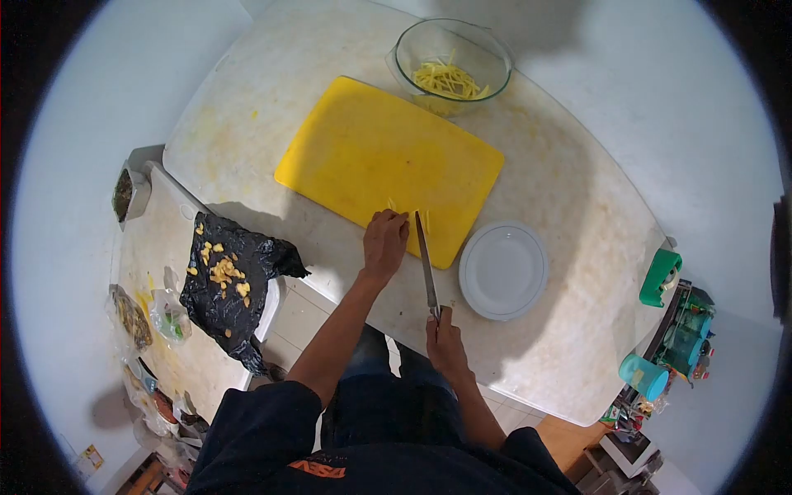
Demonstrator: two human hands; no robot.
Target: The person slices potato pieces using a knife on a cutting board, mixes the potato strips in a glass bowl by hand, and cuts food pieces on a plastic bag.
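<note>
My right hand (pixel 446 345) grips the handle of a long kitchen knife (pixel 428 268), its blade pointing away from me over the near edge of a yellow cutting board (pixel 388 144). My left hand (pixel 386 241) is on the board just left of the blade, fingers bent and pressed together. What lies under those fingertips is hidden. Thin pale-yellow strips (pixel 427 222) lie right of the knife tip, with a few small ones beyond my left fingers. Beyond the board, a clear glass bowl (pixel 400 62) holds more yellow strips.
A white plate (pixel 503 271) sits right of the board. To the left, a black plastic bag (pixel 216 301) is spread out with peelings (pixel 224 271) on it. Plastic bags (pixel 169 318) lie farther left. A green object (pixel 660 279) and a turquoise container (pixel 643 377) are at the right.
</note>
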